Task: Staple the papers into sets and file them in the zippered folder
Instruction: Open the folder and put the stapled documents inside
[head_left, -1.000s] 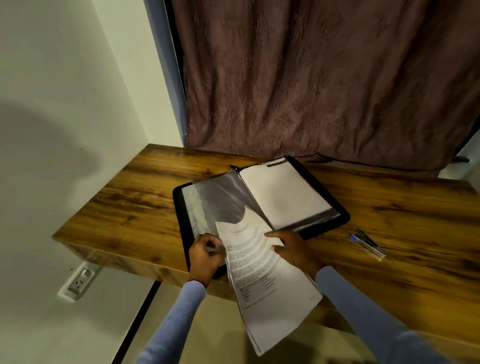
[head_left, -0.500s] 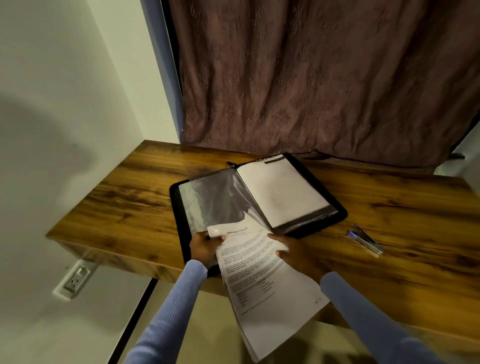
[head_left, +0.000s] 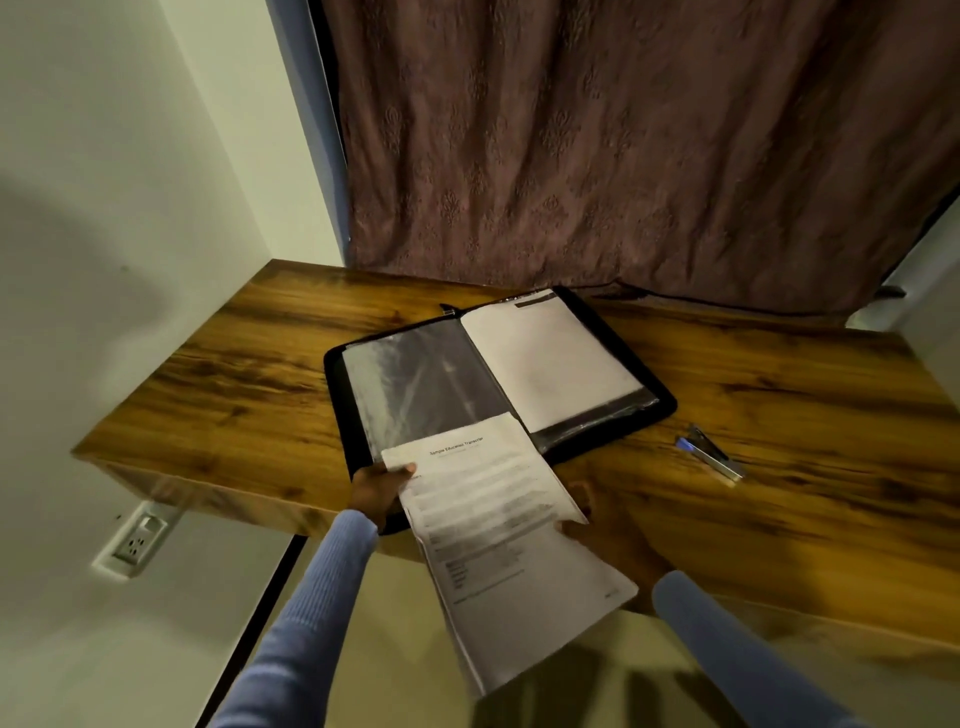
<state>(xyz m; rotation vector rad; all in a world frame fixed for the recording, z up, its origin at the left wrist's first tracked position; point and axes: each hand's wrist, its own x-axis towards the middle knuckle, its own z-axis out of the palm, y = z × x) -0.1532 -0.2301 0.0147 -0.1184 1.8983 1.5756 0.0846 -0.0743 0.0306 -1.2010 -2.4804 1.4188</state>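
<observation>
A black zippered folder lies open on the wooden table. Clear plastic sleeves show on its left side and a white sheet sits in a sleeve on its right side. I hold a set of printed papers over the table's near edge, its top end resting on the folder's lower left part. My left hand grips the set's upper left corner. My right hand holds its right edge, mostly hidden under the paper. A blue and silver stapler lies on the table right of the folder.
A brown patterned curtain hangs behind the table. A pale wall stands at the left with a white power socket below the tabletop. The floor shows below the table's near edge.
The paper set has slid back out of the left sleeve toward me and now lies flatter. My left hand moved from the sleeve's edge to the paper's corner; my right hand shifted to its right edge.
</observation>
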